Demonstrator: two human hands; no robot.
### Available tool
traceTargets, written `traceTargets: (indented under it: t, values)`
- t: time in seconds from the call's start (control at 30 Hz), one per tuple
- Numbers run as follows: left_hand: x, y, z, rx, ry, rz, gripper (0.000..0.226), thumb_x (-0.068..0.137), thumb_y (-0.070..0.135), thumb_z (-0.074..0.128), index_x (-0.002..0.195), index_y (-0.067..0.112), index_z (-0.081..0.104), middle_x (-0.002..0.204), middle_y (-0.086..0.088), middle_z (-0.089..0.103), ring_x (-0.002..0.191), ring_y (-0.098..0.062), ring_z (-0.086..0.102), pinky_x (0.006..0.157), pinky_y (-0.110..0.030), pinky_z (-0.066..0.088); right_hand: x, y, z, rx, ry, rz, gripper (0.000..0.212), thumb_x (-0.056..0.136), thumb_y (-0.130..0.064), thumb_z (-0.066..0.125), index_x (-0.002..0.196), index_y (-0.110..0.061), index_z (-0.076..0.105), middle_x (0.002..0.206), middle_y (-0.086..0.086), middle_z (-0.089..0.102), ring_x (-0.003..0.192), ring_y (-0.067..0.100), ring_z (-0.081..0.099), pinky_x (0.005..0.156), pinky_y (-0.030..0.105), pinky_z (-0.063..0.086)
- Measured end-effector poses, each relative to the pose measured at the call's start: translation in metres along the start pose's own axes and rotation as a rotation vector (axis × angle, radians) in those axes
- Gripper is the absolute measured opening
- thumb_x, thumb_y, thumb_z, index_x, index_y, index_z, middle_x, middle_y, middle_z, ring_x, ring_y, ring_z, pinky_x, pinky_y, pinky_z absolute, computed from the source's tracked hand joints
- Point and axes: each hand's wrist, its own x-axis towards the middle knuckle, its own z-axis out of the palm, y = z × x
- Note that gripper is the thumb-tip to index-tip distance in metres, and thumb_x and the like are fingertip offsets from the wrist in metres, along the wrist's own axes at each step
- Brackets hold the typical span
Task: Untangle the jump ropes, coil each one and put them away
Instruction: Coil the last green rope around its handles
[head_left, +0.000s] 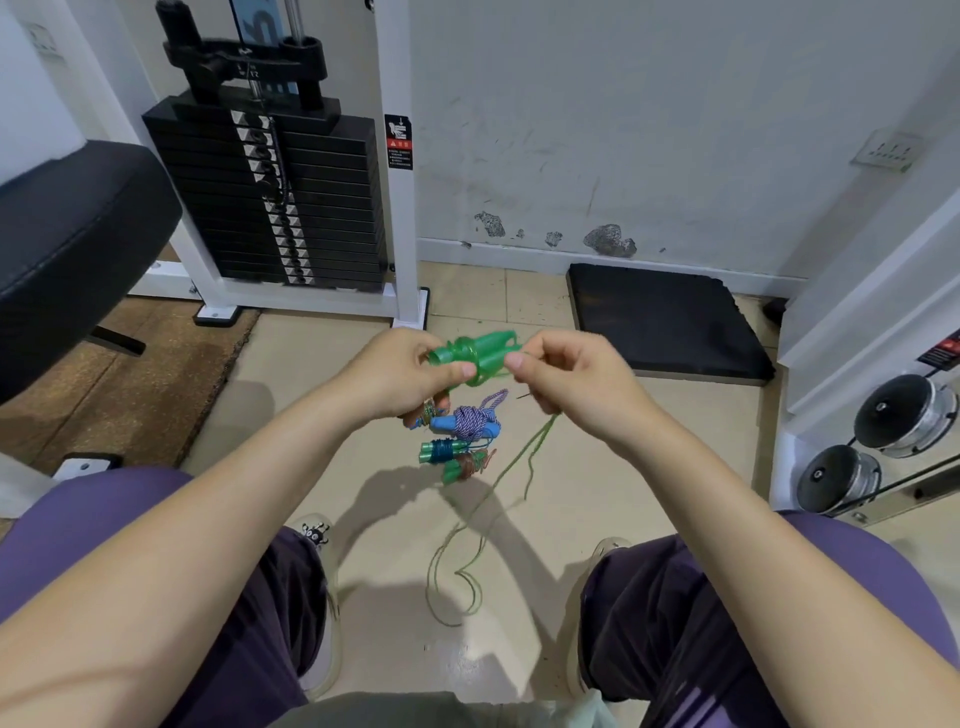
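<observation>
Right, both hands up over the floor, person seated, knees apart. Left hand grips the green handles, two of them held together, thumb pressed on top, lower fingers curled under. Right hand just right of the handles, thumb and forefinger pinching the thin green rope where it leaves the handles. Rope drops from the right hand and trails in loose loops on the floor between the feet. Below the handles, on the floor, three coiled ropes lie touching: a blue-handled rope with purple-white cord nearest, then a teal-wrapped bundle, then a green bundle with brownish cord. Beyond the handles a white-framed weight stack stands against the wall; right of them a black mat lies on the floor. Far right, chrome dumbbells on a rack.
</observation>
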Motion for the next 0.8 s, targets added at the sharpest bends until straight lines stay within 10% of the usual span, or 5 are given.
traceTargets:
  t: [0.2, 0.53, 0.8]
  values:
    - [-0.016, 0.015, 0.005, -0.009, -0.438, 0.101, 0.018, 0.092, 0.026, 0.067, 0.078, 0.015, 0.065, 0.069, -0.005, 0.067, 0.044, -0.02, 0.046, 0.048, -0.023, 0.038, -0.001, 0.002, 0.002, -0.247, 0.073, -0.126, 0.024, 0.094, -0.024, 0.062, 0.073, -0.013, 0.06, 0.067, -0.004, 0.051, 0.062, 0.003, 0.042, 0.059, 0.018, 0.034]
    - [-0.02, 0.019, 0.008, -0.082, -0.545, 0.089, 0.059, 0.089, 0.046, 0.058, 0.103, -0.011, 0.052, 0.076, -0.007, 0.068, 0.05, -0.019, 0.052, 0.05, -0.027, 0.037, -0.001, -0.001, 0.011, -0.342, 0.133, -0.116, 0.03, 0.092, -0.036, 0.062, 0.066, -0.029, 0.051, 0.054, -0.006, 0.045, 0.054, 0.011, 0.04, 0.055, 0.032, 0.036]
    - [-0.019, 0.017, 0.012, -0.128, -0.414, 0.167, 0.033, 0.08, 0.055, 0.063, 0.063, 0.028, 0.059, 0.058, -0.007, 0.057, 0.043, -0.015, 0.04, 0.046, -0.022, 0.034, -0.001, 0.002, 0.012, -0.228, 0.199, -0.131, 0.022, 0.092, -0.03, 0.064, 0.076, -0.015, 0.068, 0.066, 0.009, 0.062, 0.061, 0.014, 0.05, 0.059, 0.029, 0.041]
